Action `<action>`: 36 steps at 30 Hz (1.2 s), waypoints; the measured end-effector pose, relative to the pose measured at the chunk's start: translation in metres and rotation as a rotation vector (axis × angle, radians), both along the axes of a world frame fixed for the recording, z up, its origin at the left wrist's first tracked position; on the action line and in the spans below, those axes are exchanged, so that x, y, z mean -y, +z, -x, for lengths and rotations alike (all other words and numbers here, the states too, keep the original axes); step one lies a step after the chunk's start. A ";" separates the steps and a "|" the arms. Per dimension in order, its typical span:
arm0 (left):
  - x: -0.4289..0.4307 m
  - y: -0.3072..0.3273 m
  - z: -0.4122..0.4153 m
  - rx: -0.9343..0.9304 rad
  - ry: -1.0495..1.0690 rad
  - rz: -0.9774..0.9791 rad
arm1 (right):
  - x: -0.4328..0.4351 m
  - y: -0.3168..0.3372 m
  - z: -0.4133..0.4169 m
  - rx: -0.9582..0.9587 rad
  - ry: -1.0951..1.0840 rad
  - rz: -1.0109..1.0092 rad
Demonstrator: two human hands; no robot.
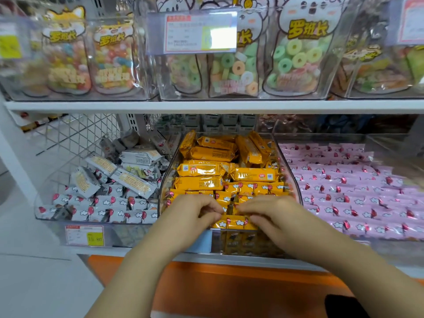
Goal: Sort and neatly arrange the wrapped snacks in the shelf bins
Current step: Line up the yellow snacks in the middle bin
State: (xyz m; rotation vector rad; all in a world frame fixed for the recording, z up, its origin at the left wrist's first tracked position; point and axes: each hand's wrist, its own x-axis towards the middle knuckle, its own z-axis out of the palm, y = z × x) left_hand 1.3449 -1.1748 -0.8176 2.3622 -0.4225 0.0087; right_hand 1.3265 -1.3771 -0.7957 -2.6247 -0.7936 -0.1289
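A clear middle bin holds yellow wrapped snacks, loosely piled at the back and lined in rows at the front. My left hand and my right hand lie side by side over the front rows, fingers curled down onto the yellow snacks there. Both thumbs press against the front row of yellow snacks at the bin's front edge. The snacks under my palms are hidden.
A left bin holds white wrapped snacks, jumbled behind and rowed in front. A right bin holds rows of pink snacks. Above the white shelf, clear bins hold candy bags. An orange ledge runs below.
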 end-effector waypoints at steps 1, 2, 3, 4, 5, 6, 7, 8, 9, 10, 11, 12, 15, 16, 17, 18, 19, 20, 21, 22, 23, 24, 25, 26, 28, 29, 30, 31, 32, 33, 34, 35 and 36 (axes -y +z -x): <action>-0.001 0.001 -0.001 0.033 0.027 0.006 | 0.005 0.004 -0.001 0.019 -0.045 -0.057; 0.000 0.003 -0.002 0.076 0.056 0.011 | 0.011 0.007 -0.003 0.043 -0.101 -0.107; 0.002 0.004 -0.003 0.119 0.079 0.017 | 0.018 0.008 -0.006 0.073 -0.164 -0.143; 0.006 0.005 -0.004 0.158 0.091 0.019 | 0.025 0.010 -0.010 0.102 -0.229 -0.157; 0.010 0.005 -0.004 0.192 0.091 0.007 | 0.031 0.010 -0.013 0.127 -0.292 -0.149; 0.016 0.005 -0.005 0.218 0.081 -0.018 | 0.036 0.011 -0.015 0.149 -0.350 -0.123; 0.021 0.004 -0.005 0.240 0.067 -0.049 | 0.041 0.011 -0.018 0.167 -0.396 -0.087; 0.026 0.002 -0.006 0.256 0.051 -0.079 | 0.044 0.010 -0.019 0.177 -0.427 -0.055; 0.031 0.000 -0.007 0.272 0.037 -0.110 | 0.047 0.009 -0.020 0.186 -0.442 -0.025; 0.034 -0.001 -0.008 0.287 0.028 -0.143 | 0.048 0.008 -0.022 0.199 -0.443 0.003; 0.038 -0.001 -0.009 0.294 0.023 -0.178 | 0.048 0.007 -0.024 0.222 -0.431 0.022; 0.040 -0.001 -0.010 0.296 0.019 -0.202 | 0.047 0.005 -0.026 0.252 -0.414 0.030; 0.050 0.000 -0.015 0.299 -0.002 -0.205 | 0.044 -0.001 -0.039 0.341 -0.394 0.064; 0.053 0.000 -0.016 0.299 -0.012 -0.198 | 0.041 0.000 -0.042 0.351 -0.410 0.085; 0.056 0.000 -0.018 0.294 -0.022 -0.194 | 0.038 0.002 -0.045 0.348 -0.431 0.110; 0.060 0.000 -0.019 0.282 -0.031 -0.194 | 0.035 0.003 -0.048 0.328 -0.448 0.134; 0.062 -0.001 -0.020 0.270 -0.037 -0.194 | 0.033 0.003 -0.051 0.301 -0.461 0.156; 0.064 -0.001 -0.021 0.261 -0.044 -0.190 | 0.032 0.003 -0.054 0.267 -0.468 0.179; 0.065 -0.002 -0.022 0.253 -0.053 -0.186 | 0.031 0.003 -0.057 0.227 -0.471 0.201; 0.066 -0.003 -0.022 0.247 -0.063 -0.182 | 0.031 0.002 -0.060 0.192 -0.473 0.216; 0.066 -0.004 -0.023 0.241 -0.072 -0.181 | 0.031 0.001 -0.062 0.171 -0.474 0.233; 0.066 -0.004 -0.023 0.234 -0.077 -0.177 | 0.031 0.000 -0.064 0.167 -0.479 0.254; 0.066 -0.005 -0.023 0.228 -0.076 -0.166 | 0.031 0.000 -0.065 0.178 -0.484 0.277; 0.066 -0.005 -0.023 0.222 -0.072 -0.149 | 0.030 -0.001 -0.066 0.193 -0.488 0.293; 0.066 -0.005 -0.022 0.217 -0.061 -0.125 | 0.029 -0.001 -0.066 0.211 -0.497 0.288; 0.066 -0.005 -0.022 0.216 -0.057 -0.125 | 0.030 -0.002 -0.065 0.216 -0.496 0.270; 0.066 -0.005 -0.021 0.216 -0.054 -0.126 | 0.030 -0.002 -0.065 0.217 -0.492 0.251; 0.065 -0.005 -0.021 0.216 -0.051 -0.129 | 0.030 -0.002 -0.063 0.215 -0.486 0.230; 0.065 -0.005 -0.021 0.219 -0.048 -0.133 | 0.031 -0.002 -0.062 0.213 -0.481 0.198; 0.065 -0.004 -0.021 0.220 -0.044 -0.142 | 0.031 -0.002 -0.060 0.210 -0.479 0.154; 0.065 -0.004 -0.020 0.220 -0.040 -0.153 | 0.032 -0.003 -0.058 0.211 -0.478 0.093; 0.064 -0.004 -0.021 0.223 -0.035 -0.167 | 0.032 -0.003 -0.055 0.221 -0.474 0.015; 0.063 -0.004 -0.021 0.231 -0.030 -0.180 | 0.033 -0.003 -0.052 0.232 -0.469 -0.080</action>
